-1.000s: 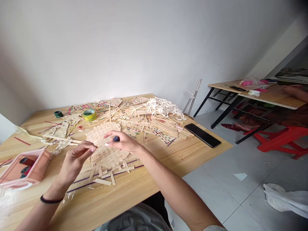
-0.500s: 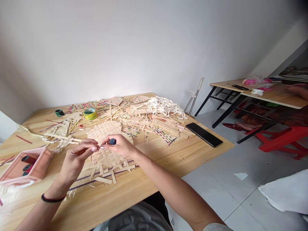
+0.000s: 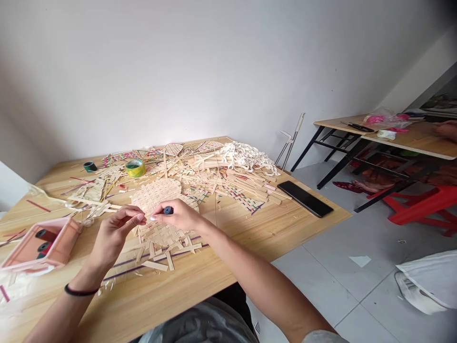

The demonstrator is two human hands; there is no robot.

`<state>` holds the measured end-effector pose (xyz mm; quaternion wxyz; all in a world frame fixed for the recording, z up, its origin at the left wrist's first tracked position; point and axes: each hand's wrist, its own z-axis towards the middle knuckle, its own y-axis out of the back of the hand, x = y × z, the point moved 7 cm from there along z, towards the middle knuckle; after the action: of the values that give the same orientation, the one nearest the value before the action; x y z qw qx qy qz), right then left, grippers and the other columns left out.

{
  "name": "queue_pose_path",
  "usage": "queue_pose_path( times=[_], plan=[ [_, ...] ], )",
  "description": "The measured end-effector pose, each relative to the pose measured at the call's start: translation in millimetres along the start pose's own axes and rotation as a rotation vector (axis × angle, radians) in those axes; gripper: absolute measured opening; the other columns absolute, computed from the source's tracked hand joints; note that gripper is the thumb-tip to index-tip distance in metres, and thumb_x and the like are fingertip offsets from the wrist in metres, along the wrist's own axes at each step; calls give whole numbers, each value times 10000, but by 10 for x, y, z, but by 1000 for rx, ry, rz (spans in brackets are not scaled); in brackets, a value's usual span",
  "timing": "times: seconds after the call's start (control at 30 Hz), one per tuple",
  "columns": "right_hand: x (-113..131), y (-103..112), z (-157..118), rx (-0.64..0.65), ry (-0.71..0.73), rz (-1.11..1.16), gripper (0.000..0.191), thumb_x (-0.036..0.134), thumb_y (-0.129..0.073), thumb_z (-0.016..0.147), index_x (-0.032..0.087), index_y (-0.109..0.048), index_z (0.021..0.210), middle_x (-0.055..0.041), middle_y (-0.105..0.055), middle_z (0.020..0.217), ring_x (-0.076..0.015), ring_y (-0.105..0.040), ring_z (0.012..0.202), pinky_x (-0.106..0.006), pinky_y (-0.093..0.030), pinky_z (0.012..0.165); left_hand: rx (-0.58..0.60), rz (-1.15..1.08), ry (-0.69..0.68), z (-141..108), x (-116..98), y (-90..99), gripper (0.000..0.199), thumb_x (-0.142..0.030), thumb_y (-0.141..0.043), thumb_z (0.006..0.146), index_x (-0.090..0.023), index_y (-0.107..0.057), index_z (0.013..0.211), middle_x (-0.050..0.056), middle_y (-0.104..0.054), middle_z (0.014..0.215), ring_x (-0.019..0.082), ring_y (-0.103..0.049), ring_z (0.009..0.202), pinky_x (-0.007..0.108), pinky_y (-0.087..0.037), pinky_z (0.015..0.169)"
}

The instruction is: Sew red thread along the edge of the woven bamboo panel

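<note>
Pink bin (image 3: 67,245): dark-ended spools (image 3: 43,247) inside | Left hand (image 3: 112,238): fingertips pressed together, held item indiscernible | Right hand (image 3: 183,217): gripping navy spool (image 3: 168,210)

The person's right forearm (image 3: 246,262) crosses the near side; beyond it, a hand could pass over bare tabletop (image 3: 257,231) towards the phone (image 3: 305,199) at the right. Between the forearms, the near edge offers another bare strip. At the left, the pink box (image 3: 67,243) blocks a low path. On the far side, loose strips, the tape roll (image 3: 135,168) and a white heap (image 3: 246,157) crowd the way to the wall (image 3: 178,71).
</note>
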<state>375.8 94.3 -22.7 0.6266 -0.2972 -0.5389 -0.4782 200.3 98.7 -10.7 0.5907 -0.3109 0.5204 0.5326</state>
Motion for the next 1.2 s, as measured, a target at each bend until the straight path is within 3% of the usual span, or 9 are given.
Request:
queue_pose_path(
  times=[0.2, 0.27, 0.33, 0.4, 0.47, 0.6, 0.8, 1.03, 1.2],
  plan=[
    [57, 71, -16, -43, -29, 133, 308, 457, -819, 802, 166, -750, 877, -9, -692, 792, -125, -577, 728, -241, -422, 661, 243, -89, 99, -77, 34, -254, 315, -501, -758, 904, -192, -705, 882, 85, -730, 1068, 248, -693, 1022, 367, -561, 922],
    [65, 42, -22, -22, -30, 122, 324, 474, -811, 808, 164, -745, 871, -6, -683, 760, -127, -579, 710, -240, -420, 645, 315, -115, 101, -113, 31, -332, 313, -499, -718, 941, -194, -679, 882, 65, -729, 968, 213, -691, 931, 334, -559, 859],
    [69, 45, -26, -34, -14, 78, 332, 485, -798, 820, 161, -744, 867, -15, -693, 766, -135, -595, 724, -242, -427, 649, 359, -89, 103, -136, 30, -379, 316, -485, -697, 959, -182, -662, 875, 34, -698, 828, 144, -628, 704, 273, -520, 700],
    [59, 91, -30, -83, 7, 31, 299, 457, -767, 850, 159, -746, 878, -24, -712, 794, -144, -616, 750, -250, -442, 676, 349, -63, 118, -134, 38, -382, 349, -485, -702, 954, -167, -631, 827, 11, -662, 741, 98, -515, 562, 235, -426, 566],
    [42, 155, -36, -134, 27, -2, 255, 413, -727, 881, 160, -744, 901, -29, -728, 816, -152, -635, 774, -264, -460, 728, 307, -65, 124, -116, 46, -357, 374, -490, -723, 933, -162, -608, 795, -3, -633, 688, 87, -467, 528, 226, -372, 529],
    [62, 232, -64, -185, 82, -159, 216, 370, -678, 902, 161, -732, 900, -41, -746, 852, -172, -654, 809, -295, -467, 801, 174, -90, 94, -71, 72, -262, 388, -506, -749, 899, -163, -606, 784, -5, -619, 658, 98, -477, 536, 232, -378, 527],
    [111, 149, -93, -148, 81, -315, 234, 375, -604, 941, 170, -670, 848, -14, -676, 770, -157, -582, 725, -274, -431, 712, 18, -43, 50, -49, 66, -130, 389, -524, -757, 865, -165, -646, 762, 6, -621, 629, 120, -514, 522, 249, -408, 519],
    [73, 141, -86, -142, 23, -266, 401, 408, -536, 973, 186, -543, 639, 18, -562, 604, -111, -472, 556, -258, -368, 610, 127, 113, 43, -106, 19, -200, 345, -491, -711, 900, -169, -695, 777, 9, -626, 643, 125, -517, 534, 245, -422, 536],
    [-4, 171, -85, -150, -58, -170, 482, 534, -574, 962, 180, -587, 635, 11, -558, 553, -117, -487, 523, -254, -376, 565, 232, 208, 21, -139, 97, -278, 360, -503, -646, 948, -166, -733, 855, 7, -594, 635, 131, -471, 551, 248, -363, 533]
  ],
)
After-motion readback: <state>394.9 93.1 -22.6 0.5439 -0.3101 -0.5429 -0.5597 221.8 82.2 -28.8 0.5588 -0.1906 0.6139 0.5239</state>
